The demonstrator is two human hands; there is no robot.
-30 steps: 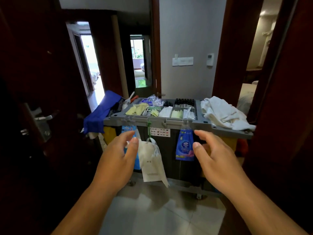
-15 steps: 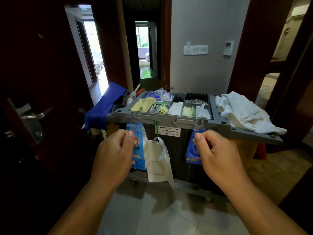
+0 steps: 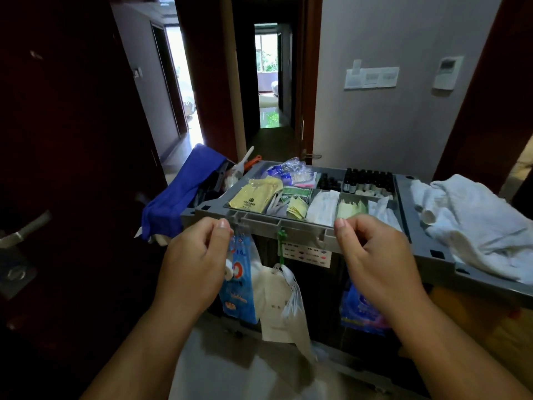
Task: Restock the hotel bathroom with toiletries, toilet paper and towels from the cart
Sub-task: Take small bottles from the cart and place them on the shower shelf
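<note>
The grey housekeeping cart (image 3: 259,220) stands right in front of me in the doorway. Its top tray holds yellow sachets (image 3: 255,194), white packets (image 3: 323,207), green packets (image 3: 350,209) and small dark bottles (image 3: 366,180). Crumpled white towels (image 3: 473,223) lie on its right end. A light-blue packet (image 3: 239,287), a white plastic bag (image 3: 282,301) and a dark-blue packet (image 3: 356,310) hang from the front rim. My left hand (image 3: 193,264) and my right hand (image 3: 377,261) hover at that rim, fingers curled with nothing visible inside. Whether they touch the rim is unclear.
A blue cloth (image 3: 178,194) drapes over the cart's left end. A dark wooden door with a metal handle (image 3: 23,229) is close on my left, and a dark door frame (image 3: 490,82) on my right. A corridor (image 3: 268,116) runs behind the cart. Pale floor tiles (image 3: 219,376) lie below.
I have moved closer to the cart. Both hands rose to its front rim, and their fingers went from spread to curled.
</note>
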